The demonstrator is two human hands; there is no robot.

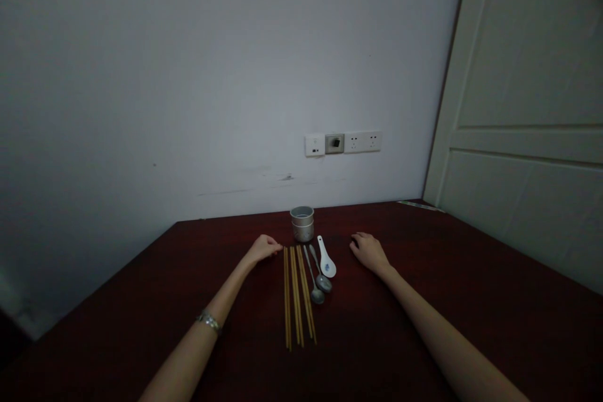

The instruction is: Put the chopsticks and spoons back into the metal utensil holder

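Note:
My left hand (pixel 264 249) rests on the table with its fingers drawn together, the fingertips right at the upper end of the leftmost pair of chopsticks (pixel 287 295). Whether they grip the wood or only touch it is too small to tell. More wooden chopsticks (pixel 296 295) lie alongside, roughly parallel. Right of them are two metal spoons (pixel 317 296) (pixel 324 282) and a white ceramic spoon (pixel 327 267) with a blue mark, bowls toward me. My right hand (pixel 370 252) lies palm down on the table, fingers loosely spread, apart from the white spoon and holding nothing.
A silver metal cup (pixel 302 224) stands upright behind the utensils. The dark red table (pixel 141 301) meets a white wall (pixel 235 75) with sockets (pixel 362 142). A pale panelled door (pixel 527 94) borders the right side, and a thin strip (pixel 421 205) lies at the back right corner.

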